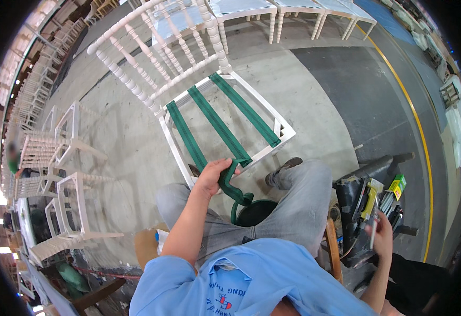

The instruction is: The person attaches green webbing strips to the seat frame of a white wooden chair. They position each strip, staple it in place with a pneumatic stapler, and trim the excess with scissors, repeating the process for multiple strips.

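A white chair frame (180, 158) with a spindle back stands in front of me, tilted in the view. Three green webbing straps (217, 126) run across its open seat from back rail to front rail. At the front rail my left hand (213, 177) is closed around a loose length of the same webbing (230, 187), which hangs toward a dark green roll (256, 211) between my legs. Off to the right, my right hand (382, 236) is closed on a thin pale stick (373, 235), beside a yellow-handled tool (368, 203) on a black stand.
The black stand (349, 210) also carries a green-and-yellow box (397, 185) and several metal tools. White chair frames (72, 210) stand and lie at the left. A row of white seat frames (246, 7) lines the far side. A yellow line (419, 124) marks the floor at right.
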`<state>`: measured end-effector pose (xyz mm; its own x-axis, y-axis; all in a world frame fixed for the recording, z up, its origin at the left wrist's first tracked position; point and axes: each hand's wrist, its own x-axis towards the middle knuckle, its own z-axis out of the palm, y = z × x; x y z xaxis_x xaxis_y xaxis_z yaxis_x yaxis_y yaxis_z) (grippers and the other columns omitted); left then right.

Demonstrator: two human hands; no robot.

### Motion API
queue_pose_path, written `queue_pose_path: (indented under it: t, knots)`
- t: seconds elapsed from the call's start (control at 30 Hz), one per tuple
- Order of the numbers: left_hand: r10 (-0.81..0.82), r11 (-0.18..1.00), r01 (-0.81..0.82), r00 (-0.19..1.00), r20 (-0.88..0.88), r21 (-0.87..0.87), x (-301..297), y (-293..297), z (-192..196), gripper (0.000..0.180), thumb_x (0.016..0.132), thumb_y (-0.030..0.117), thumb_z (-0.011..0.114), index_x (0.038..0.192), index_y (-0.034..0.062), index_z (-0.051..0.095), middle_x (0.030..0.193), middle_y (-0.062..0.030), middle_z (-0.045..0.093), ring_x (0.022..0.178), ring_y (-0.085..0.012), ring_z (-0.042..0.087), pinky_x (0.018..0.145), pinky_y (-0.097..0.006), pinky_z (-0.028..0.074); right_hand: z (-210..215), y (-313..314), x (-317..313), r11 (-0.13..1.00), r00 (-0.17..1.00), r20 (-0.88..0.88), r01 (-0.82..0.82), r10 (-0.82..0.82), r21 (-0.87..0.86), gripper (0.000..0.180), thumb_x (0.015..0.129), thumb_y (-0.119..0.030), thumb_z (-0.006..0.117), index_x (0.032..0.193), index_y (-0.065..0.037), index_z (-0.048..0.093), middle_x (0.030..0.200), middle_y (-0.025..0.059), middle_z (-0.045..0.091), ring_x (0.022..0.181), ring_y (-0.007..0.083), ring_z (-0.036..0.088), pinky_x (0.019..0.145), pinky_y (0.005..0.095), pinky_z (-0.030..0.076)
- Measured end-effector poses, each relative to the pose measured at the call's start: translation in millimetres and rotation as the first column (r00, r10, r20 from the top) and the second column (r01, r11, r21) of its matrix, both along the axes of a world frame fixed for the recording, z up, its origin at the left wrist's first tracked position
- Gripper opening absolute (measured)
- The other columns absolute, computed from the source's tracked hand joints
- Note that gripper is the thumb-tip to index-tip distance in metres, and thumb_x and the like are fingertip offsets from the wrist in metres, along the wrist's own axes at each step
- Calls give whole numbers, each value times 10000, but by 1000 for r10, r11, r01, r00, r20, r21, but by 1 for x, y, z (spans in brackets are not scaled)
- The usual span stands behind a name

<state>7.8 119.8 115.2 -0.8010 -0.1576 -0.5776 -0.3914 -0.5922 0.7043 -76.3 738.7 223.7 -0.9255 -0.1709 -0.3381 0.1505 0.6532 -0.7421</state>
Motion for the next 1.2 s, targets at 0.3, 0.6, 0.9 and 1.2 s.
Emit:
queue_pose_path:
  t: [0.3, 0.6, 0.9, 1.2]
  knots:
    - [19, 999, -15, 995, -95, 39, -14, -11, 20, 251, 1071, 179, 624, 1150, -43, 711, 931, -122, 784, 799, -146, 729, 707, -245, 578, -37, -329, -142, 316, 214, -262, -833, 941, 454, 598, 828, -477, 843, 1279, -153, 621, 1083, 138, 667, 1093, 379, 660, 946, 499, 505]
    - [71, 997, -70, 997, -6, 24, -15, -6, 26, 238, 1073, 174, 625, 1160, -33, 701, 920, -113, 784, 778, -153, 744, 660, -253, 588, -102, -426, -178, -108, -247, -176, -819, 953, 563, 525, 833, -460, 831, 1227, -175, 634, 1056, 100, 658, 1087, 317, 669, 927, 474, 489]
    - [69, 997, -70, 998, 7, 31, -14, -15, 20, 211, 1065, 158, 633, 1135, -25, 709, 913, -105, 773, 798, -159, 757, 649, -262, 608, -110, -442, -184, -176, -358, -241, -815, 902, 552, 385, 881, -361, 773, 1209, -199, 652, 1013, 92, 686, 1030, 307, 693, 932, 446, 479]
    - [294, 956, -292, 950, -106, 34, -7, -14, 34, 181, 1069, 174, 625, 1144, 29, 703, 896, -82, 759, 743, -159, 738, 602, -282, 596, -92, -403, -167, 262, 128, -356, -895, 926, 361, 410, 867, -404, 806, 1185, -188, 665, 945, 120, 726, 916, 359, 724, 752, 503, 543]
